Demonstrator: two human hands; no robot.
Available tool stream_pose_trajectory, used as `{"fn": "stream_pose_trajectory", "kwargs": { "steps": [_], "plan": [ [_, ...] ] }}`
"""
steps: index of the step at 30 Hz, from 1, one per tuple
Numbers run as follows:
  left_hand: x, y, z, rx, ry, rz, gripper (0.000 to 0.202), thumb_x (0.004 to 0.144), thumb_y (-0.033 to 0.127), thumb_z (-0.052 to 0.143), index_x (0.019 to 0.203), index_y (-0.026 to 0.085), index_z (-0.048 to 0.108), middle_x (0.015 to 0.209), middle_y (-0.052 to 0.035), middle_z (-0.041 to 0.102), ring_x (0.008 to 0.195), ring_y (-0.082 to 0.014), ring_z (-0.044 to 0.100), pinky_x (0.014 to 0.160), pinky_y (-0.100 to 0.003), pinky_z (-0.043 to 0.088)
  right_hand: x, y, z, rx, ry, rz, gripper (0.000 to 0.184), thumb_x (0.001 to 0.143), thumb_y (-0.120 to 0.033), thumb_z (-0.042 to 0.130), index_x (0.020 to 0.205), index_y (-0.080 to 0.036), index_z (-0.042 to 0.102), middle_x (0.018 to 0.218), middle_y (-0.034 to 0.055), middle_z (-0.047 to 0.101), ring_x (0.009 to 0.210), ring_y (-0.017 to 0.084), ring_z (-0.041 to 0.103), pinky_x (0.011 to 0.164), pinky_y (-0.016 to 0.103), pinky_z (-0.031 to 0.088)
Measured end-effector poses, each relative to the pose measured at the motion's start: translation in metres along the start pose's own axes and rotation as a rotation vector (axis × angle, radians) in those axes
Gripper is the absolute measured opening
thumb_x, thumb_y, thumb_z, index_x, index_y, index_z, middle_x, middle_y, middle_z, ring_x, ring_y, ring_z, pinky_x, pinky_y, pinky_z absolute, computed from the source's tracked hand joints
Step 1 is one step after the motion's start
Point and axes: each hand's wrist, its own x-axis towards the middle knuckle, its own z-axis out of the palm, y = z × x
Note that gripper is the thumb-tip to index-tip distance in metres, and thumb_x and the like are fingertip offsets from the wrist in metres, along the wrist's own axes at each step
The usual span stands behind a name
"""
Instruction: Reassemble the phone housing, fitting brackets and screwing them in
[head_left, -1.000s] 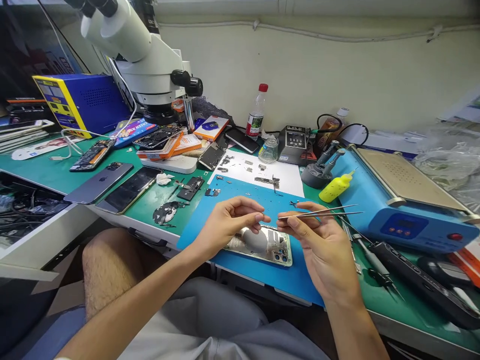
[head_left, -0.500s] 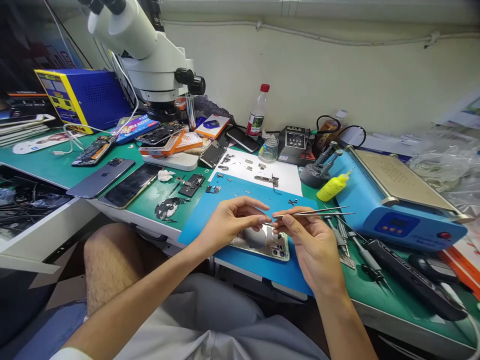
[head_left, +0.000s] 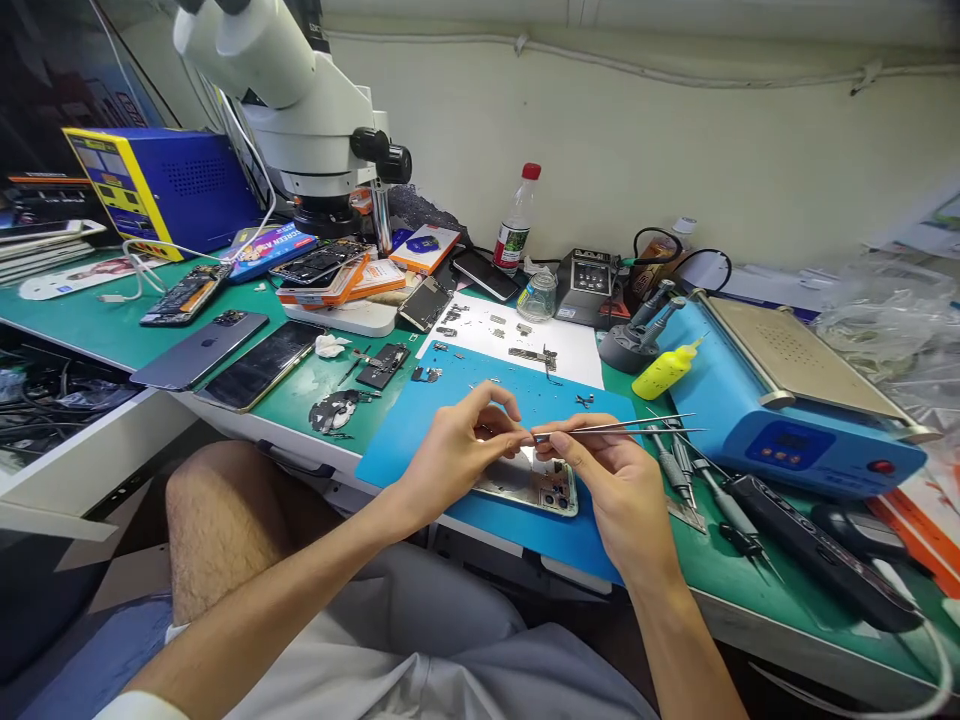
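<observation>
My right hand [head_left: 611, 490] is closed on a pair of metal tweezers [head_left: 622, 428], whose long end points right and whose tip meets my left fingers. My left hand [head_left: 461, 450] is pinched at that tip, on something too small to make out. Both hands hover over an opened phone frame [head_left: 536, 485] lying on a blue work mat [head_left: 420, 425] at the bench's front edge. Small screws and metal parts lie scattered on the mat and on a white sheet [head_left: 525, 345] behind it.
A microscope [head_left: 300, 110] stands at the back left over stacked phone parts. Two phones [head_left: 225, 355] lie on the green bench. A yellow bottle [head_left: 664, 370], a blue heating plate [head_left: 780, 400], screwdrivers [head_left: 720, 500] and a soldering station [head_left: 589, 285] crowd the right side.
My two hands have come together: the tweezers' tip now touches my left fingertips, which have closed into a pinch. Both hands sank slightly toward the phone frame.
</observation>
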Motion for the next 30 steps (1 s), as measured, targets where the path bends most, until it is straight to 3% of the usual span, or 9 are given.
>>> {"fn": "stream_pose_trajectory", "kwargs": {
  "steps": [6,14,20,24,30],
  "plan": [
    [-0.003,0.000,0.003,0.116,0.009,0.041,0.019,0.099,0.037,0.074,0.103,0.025,0.060,0.088,0.0021,0.079,0.082,-0.0166,0.075,0.067,-0.024,0.055,0.000,0.000,0.004,-0.064,0.012,-0.047,0.028,0.091,-0.047,0.083,0.097,-0.023,0.070,0.094,0.0050,0.078,0.078,0.019,0.072,0.073,0.033,0.064],
    [-0.004,0.004,0.003,0.301,0.010,0.094,0.011,0.104,0.027,0.068,0.114,0.027,0.063,0.102,0.0014,0.083,0.092,-0.0186,0.079,0.078,-0.027,0.059,0.000,0.000,0.002,-0.172,0.082,-0.123,0.020,0.098,-0.042,0.074,0.099,-0.024,0.067,0.093,0.0027,0.076,0.078,0.017,0.070,0.074,0.032,0.061],
    [0.008,0.003,-0.013,0.607,-0.018,0.092,0.020,0.103,0.014,0.065,0.119,0.022,0.073,0.125,-0.0057,0.077,0.120,-0.0279,0.063,0.102,-0.041,0.051,0.010,0.000,-0.009,-0.322,-0.002,-0.111,0.021,0.100,-0.043,0.071,0.101,-0.023,0.068,0.097,0.0053,0.079,0.088,0.022,0.076,0.081,0.035,0.062],
    [0.017,-0.003,-0.016,0.740,-0.133,0.088,0.019,0.105,0.016,0.064,0.109,0.023,0.081,0.113,-0.0052,0.076,0.111,-0.0275,0.057,0.101,-0.041,0.047,0.015,0.007,-0.007,-0.438,-0.032,-0.150,0.015,0.102,-0.039,0.067,0.103,-0.024,0.068,0.100,0.0050,0.078,0.094,0.024,0.076,0.084,0.036,0.060],
    [0.018,-0.004,-0.012,0.838,-0.176,0.065,0.031,0.110,0.017,0.052,0.115,0.025,0.081,0.107,-0.0062,0.073,0.103,-0.0275,0.052,0.095,-0.043,0.044,0.016,0.016,-0.003,-0.568,-0.089,-0.227,0.007,0.102,-0.029,0.062,0.104,-0.025,0.068,0.106,0.0049,0.078,0.095,0.025,0.075,0.088,0.038,0.057]
  ]
}}
